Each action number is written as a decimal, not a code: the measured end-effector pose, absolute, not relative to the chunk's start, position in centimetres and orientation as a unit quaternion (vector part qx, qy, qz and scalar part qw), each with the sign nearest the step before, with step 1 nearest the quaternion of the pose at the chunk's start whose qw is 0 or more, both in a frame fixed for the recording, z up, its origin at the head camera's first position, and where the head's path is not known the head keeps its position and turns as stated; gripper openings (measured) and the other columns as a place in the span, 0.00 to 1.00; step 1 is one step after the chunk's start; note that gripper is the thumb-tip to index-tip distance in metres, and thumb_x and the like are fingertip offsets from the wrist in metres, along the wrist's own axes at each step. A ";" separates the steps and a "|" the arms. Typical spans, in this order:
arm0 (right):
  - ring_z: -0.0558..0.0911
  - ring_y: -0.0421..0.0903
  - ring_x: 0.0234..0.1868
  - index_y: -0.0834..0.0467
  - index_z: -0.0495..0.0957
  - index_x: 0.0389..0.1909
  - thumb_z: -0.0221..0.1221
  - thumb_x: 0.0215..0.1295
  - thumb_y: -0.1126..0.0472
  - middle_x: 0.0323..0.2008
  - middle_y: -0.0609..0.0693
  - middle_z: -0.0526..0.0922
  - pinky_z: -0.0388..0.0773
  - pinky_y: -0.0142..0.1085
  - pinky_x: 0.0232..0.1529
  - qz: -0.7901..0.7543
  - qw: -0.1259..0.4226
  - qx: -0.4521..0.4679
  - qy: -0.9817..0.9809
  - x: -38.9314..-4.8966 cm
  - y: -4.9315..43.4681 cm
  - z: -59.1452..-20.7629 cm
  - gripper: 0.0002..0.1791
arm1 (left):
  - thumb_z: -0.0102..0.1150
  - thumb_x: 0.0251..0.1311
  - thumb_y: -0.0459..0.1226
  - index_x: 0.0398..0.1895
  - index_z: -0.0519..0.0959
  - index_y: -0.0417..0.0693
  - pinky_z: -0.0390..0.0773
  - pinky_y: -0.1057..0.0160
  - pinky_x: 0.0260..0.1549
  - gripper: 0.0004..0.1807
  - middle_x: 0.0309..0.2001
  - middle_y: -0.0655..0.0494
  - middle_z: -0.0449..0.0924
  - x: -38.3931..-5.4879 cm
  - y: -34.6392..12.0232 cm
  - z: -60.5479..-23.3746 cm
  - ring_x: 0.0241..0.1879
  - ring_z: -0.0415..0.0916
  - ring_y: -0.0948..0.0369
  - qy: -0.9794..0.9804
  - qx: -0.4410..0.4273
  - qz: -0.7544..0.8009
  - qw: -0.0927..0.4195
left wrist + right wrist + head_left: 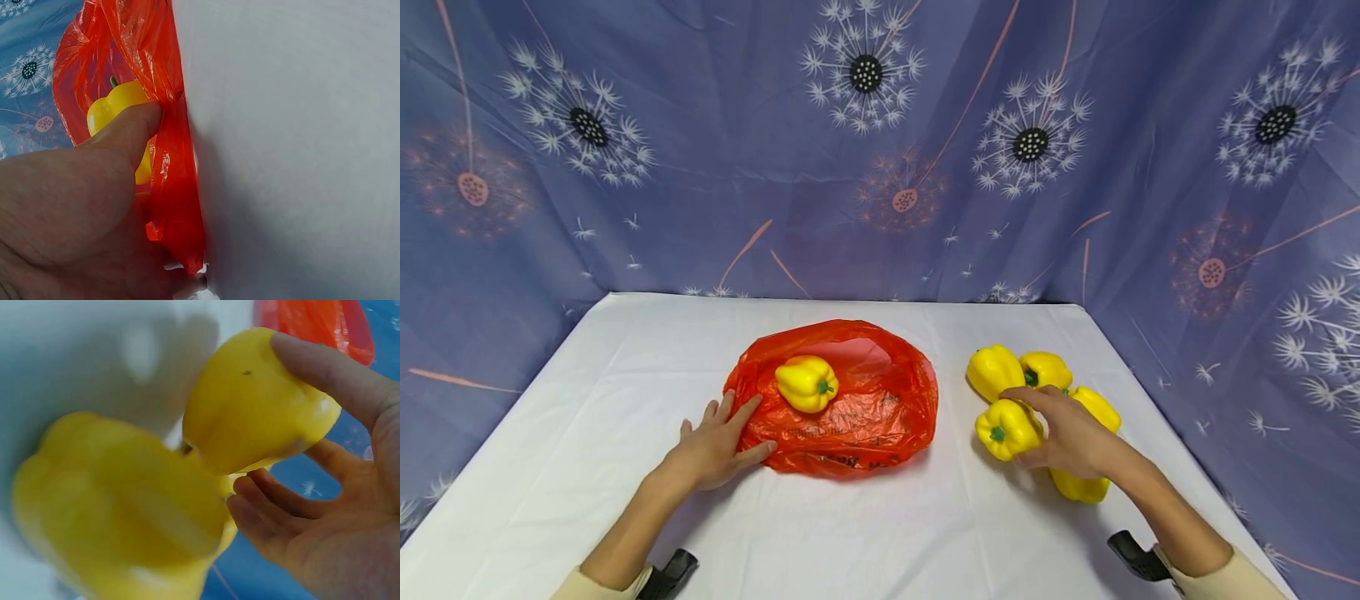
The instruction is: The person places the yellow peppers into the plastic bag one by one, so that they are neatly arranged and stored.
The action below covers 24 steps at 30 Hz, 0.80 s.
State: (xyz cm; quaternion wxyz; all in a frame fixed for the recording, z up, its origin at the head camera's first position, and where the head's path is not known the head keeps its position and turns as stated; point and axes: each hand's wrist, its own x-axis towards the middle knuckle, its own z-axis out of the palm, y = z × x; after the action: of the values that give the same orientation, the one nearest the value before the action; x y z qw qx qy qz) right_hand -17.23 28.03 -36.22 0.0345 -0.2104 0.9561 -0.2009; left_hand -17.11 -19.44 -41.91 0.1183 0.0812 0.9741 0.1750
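A red plastic bag (880,417) lies spread on the white table, its mouth facing up, with one yellow bell pepper (805,385) resting in it. My left hand (706,450) touches the bag's left edge with spread fingers. In the left wrist view, the thumb (134,128) lies against the red rim, and that pepper shows partly behind it. Over on the right, my right hand (1070,429) pinches another yellow bell pepper (1002,433) between thumb and fingers. The right wrist view shows this held pepper (250,406) from its side.
Several more yellow bell peppers (994,372) are clustered around my right hand, some partly covered by it. A blue curtain (722,150) with dandelion prints hangs behind and beside the white-covered table (865,542).
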 end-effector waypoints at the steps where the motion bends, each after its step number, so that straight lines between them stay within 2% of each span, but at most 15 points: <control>1: 0.77 0.59 0.57 0.55 0.74 0.66 0.80 0.44 0.54 0.58 0.57 0.80 0.78 0.60 0.53 -0.208 0.028 -0.210 0.955 -17.4 27.8 -36.1 0.44 | 0.61 0.62 0.60 0.78 0.59 0.42 0.51 0.17 0.62 0.49 0.75 0.22 0.49 -17.1 -19.5 -41.9 0.73 0.49 0.24 0.974 0.080 0.175 0.119; 6: 0.80 0.55 0.55 0.54 0.74 0.66 0.79 0.47 0.53 0.56 0.51 0.81 0.79 0.56 0.56 -0.253 0.008 -0.211 0.944 -18.3 25.9 -35.4 0.43 | 0.61 0.62 0.61 0.78 0.59 0.42 0.50 0.17 0.62 0.49 0.75 0.22 0.49 -17.1 -19.6 -42.1 0.72 0.49 0.24 0.974 0.077 0.176 0.121; 15: 0.81 0.46 0.53 0.45 0.71 0.68 0.78 0.50 0.47 0.59 0.43 0.80 0.81 0.47 0.58 -0.356 0.028 -0.196 0.913 -19.5 20.9 -33.4 0.43 | 0.62 0.61 0.60 0.78 0.60 0.43 0.51 0.17 0.61 0.49 0.75 0.22 0.51 -17.2 -19.7 -42.2 0.72 0.50 0.23 0.974 0.080 0.175 0.117; 20: 0.81 0.46 0.55 0.41 0.69 0.69 0.77 0.50 0.44 0.59 0.41 0.79 0.83 0.41 0.54 -0.399 0.053 -0.194 0.895 -19.7 18.0 -32.4 0.44 | 0.62 0.61 0.60 0.77 0.61 0.43 0.52 0.17 0.61 0.48 0.75 0.22 0.51 -17.1 -19.6 -42.2 0.72 0.50 0.23 0.974 0.082 0.177 0.114; 24: 0.82 0.47 0.56 0.39 0.69 0.68 0.77 0.50 0.44 0.58 0.41 0.79 0.83 0.41 0.54 -0.412 0.061 -0.198 0.887 -20.3 15.9 -32.6 0.43 | 0.62 0.61 0.60 0.77 0.61 0.43 0.53 0.17 0.61 0.48 0.75 0.22 0.52 -17.1 -19.6 -42.1 0.71 0.51 0.23 0.975 0.083 0.175 0.111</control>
State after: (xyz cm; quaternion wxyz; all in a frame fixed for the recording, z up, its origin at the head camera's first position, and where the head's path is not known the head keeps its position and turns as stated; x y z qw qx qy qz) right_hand -20.31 15.95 -32.62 0.0609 -0.1980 0.8872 -0.4123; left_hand -17.13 -19.60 -42.11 0.1108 0.0827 0.9748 0.1750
